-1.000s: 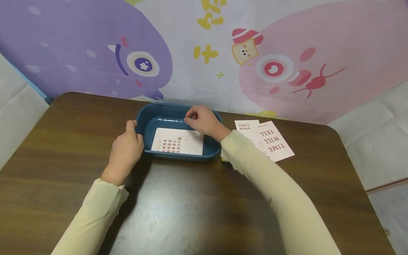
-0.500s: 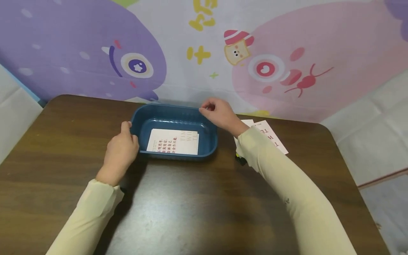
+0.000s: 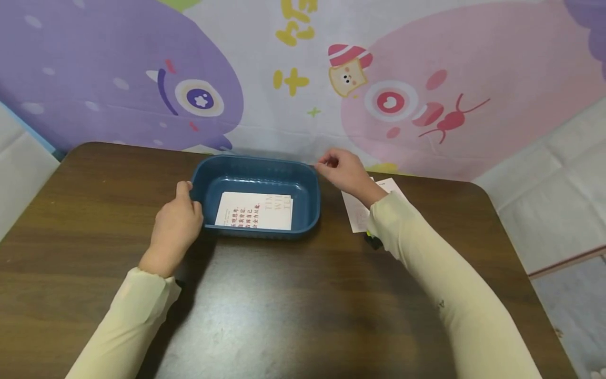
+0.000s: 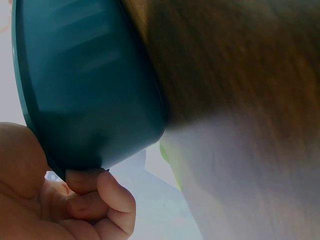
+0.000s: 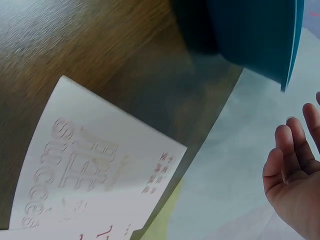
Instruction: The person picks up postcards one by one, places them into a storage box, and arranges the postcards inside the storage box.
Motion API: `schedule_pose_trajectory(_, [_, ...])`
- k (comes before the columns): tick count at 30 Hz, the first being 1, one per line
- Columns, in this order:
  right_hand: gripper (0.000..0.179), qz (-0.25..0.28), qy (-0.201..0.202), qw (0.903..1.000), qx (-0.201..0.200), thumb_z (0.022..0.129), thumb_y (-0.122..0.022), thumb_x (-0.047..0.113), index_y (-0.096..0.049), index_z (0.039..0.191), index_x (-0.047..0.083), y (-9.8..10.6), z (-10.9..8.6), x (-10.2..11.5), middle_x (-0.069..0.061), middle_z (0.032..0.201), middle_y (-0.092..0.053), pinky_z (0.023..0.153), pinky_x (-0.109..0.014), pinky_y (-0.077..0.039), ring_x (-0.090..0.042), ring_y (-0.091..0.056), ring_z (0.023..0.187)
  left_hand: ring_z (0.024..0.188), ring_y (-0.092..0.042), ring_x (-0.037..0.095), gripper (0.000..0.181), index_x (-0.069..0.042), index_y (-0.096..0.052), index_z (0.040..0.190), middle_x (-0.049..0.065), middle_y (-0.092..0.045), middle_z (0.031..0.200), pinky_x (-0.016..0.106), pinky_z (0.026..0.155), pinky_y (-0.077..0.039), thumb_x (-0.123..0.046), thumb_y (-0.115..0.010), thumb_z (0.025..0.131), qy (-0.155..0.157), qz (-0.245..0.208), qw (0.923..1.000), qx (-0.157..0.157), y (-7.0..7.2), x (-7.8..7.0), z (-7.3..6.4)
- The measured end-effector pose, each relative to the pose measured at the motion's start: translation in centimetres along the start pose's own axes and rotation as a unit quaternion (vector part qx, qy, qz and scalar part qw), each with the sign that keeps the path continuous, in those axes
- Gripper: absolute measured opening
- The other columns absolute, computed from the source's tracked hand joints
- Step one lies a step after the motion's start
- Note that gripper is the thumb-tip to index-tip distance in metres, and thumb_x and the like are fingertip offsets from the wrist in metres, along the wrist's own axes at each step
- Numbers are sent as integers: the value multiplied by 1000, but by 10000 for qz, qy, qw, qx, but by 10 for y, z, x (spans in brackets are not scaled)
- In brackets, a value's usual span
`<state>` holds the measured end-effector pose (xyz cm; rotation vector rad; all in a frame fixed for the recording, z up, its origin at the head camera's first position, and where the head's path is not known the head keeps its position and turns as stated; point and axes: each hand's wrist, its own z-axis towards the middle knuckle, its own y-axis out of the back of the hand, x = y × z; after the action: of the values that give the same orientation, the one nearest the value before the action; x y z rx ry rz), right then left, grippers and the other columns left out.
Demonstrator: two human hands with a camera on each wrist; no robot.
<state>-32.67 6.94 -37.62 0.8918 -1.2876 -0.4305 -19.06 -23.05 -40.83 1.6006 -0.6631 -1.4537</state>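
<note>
A blue plastic bin (image 3: 265, 169) stands on the table close to the back curtain. White printed cards (image 3: 248, 210) lie stacked on its floor, against the near side. My left hand (image 3: 172, 226) grips the bin's left end, thumb on one side of the rim and fingers curled beneath it in the left wrist view. Just off the bin's right back corner hovers my right hand (image 3: 347, 171), fingers loosely bent with nothing between them. Below it, partly covered by wrist and sleeve, are two overlapping white cards; one (image 5: 105, 155) shows outlined "success" lettering.
The dark wooden table (image 3: 284, 305) has rounded back corners. A curtain (image 3: 289, 123) printed with purple and pink cartoon creatures hangs right behind it. Pale sheeting (image 3: 558, 184) covers the right side. A black and yellow piece (image 3: 373, 241) shows beneath the right sleeve.
My right hand has moved rightward from above the bin to beyond its right rim. The cards in the bin now lie uncovered. The left hand keeps its grip; the whole view has shifted slightly.
</note>
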Motion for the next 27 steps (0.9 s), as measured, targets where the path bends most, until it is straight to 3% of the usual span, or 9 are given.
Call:
schedule_pose_trajectory(11, [21,200,-249,9995,7,89,-59,31,-63,96,11,14,-11,-22,-6,81,-58,64,-31,-44,-20,-54,66,57,-51,34,43,7,-34,131,29,-59,73,47,55,-40,-14,-32,93,28,10,10000,25,0,0,-1])
schedule_pose_trajectory(20, [30,-61,-692,9976,-67,90,-56,33,-62,102,7,30,-24,-50,-10,97,-60,76,-34,-41,-22,-51,85,57,-50,32,43,8,-33,131,26,-57,70,44,54,-39,-14,-32,93,52,10,9999,93,1,-2,-2])
schedule_pose_trajectory(27, [33,-350,-1232,9916,-195,91,-54,34,-60,107,6,43,-34,-78,-13,103,-59,77,-35,-43,-24,-53,88,56,-50,33,43,7,-33,131,26,-57,67,46,54,-39,-14,-31,93,61,15,9999,84,1,-1,-1])
